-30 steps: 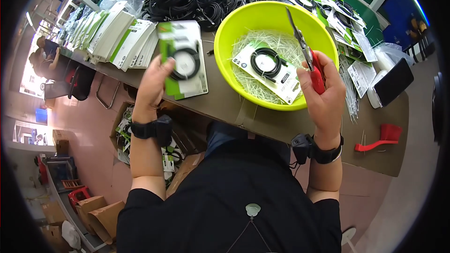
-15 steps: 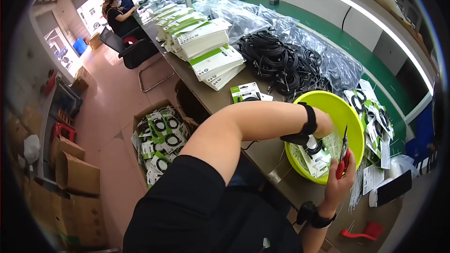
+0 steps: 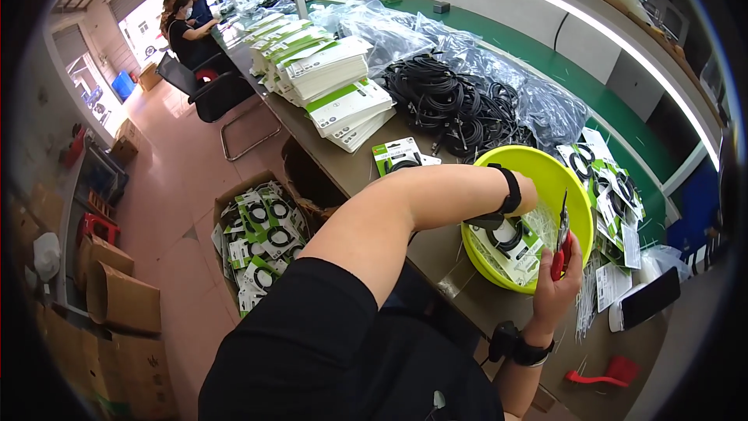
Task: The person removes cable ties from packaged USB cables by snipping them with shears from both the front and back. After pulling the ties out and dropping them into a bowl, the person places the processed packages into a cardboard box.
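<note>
My left arm stretches across to the yellow basin [image 3: 589,218], and my left hand [image 3: 527,193] is bent down inside its rim. Its fingers are hidden behind the back of the hand and wrist. Below that wrist, a white and green card with a coiled black cable [image 3: 520,262] lies in the basin among thin, clear plastic strips [image 3: 543,222]. My right hand [image 3: 558,290], closed round the red handles of cutting pliers [image 3: 559,259], is at the basin's near right edge. The pliers' jaws point upward.
Beyond the basin lie a heap of black cables [image 3: 452,105] and stacked cards [image 3: 331,70]. Carded cables [image 3: 615,187] pile up at the right, near a phone [image 3: 650,300] and a red brush-like tool [image 3: 612,374]. A carton of carded cables [image 3: 261,234] stands on the left; people [image 3: 191,27] are far off.
The whole view has shifted slightly, so the scene sits a little further left. More of the carded cable in the basin shows below my left wrist. My right hand keeps the pliers upright.
</note>
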A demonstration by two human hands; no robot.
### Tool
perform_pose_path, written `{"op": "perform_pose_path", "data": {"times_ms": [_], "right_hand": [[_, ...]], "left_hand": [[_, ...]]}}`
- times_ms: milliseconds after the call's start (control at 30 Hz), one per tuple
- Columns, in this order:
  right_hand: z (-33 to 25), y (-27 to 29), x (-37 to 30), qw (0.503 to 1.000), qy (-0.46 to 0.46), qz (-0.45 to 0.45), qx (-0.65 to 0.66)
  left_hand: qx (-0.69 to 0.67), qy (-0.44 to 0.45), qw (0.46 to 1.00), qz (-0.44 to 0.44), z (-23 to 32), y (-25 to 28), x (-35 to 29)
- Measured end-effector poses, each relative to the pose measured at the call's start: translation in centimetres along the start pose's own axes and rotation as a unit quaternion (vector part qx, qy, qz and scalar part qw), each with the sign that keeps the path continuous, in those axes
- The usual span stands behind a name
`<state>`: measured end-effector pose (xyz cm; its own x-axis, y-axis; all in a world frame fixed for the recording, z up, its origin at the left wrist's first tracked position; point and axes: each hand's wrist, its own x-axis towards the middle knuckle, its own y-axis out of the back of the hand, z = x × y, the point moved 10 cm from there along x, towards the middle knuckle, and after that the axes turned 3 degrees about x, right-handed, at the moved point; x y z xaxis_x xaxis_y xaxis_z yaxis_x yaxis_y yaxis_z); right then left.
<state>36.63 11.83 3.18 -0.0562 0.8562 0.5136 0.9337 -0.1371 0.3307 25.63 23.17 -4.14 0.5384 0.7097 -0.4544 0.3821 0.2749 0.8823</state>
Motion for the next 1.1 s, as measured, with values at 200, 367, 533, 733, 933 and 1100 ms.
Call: {"op": "perform_pose_path", "data": {"times_ms": [200, 367, 533, 733, 933, 1100], "right_hand": [[1.8, 1.7, -0.6, 0.994, -0.051, 0.040, 0.093], [0.9, 2.5, -0.4, 0.966, -0.101, 0.081, 0.226], [-1.1, 4.7, -0.4, 0.991, -0.036, 0.044, 0.119], [-5.5, 4.7, -0.6, 0.989, 0.066, -0.030, -0.127], [-4.9, 3.9, -1.3, 0.961, 0.074, -0.051, -0.260], [-4.7, 3.5, -1.2, 0.961, 0.080, -0.044, -0.261]], "left_hand": [[-0.161, -0.067, 0.952, 0.251, -1.1, 4.2, -2.5], [-0.147, 0.010, 0.847, 0.511, -3.9, 9.2, -11.8], [-0.510, 0.036, 0.690, 0.512, -6.8, 4.0, -12.2], [-0.959, -0.225, 0.152, 0.083, 2.6, 0.0, -11.4], [-0.952, -0.268, 0.125, 0.082, 4.6, -0.1, -12.7], [-0.952, -0.266, 0.132, 0.071, 5.1, -1.1, -13.3]]}}
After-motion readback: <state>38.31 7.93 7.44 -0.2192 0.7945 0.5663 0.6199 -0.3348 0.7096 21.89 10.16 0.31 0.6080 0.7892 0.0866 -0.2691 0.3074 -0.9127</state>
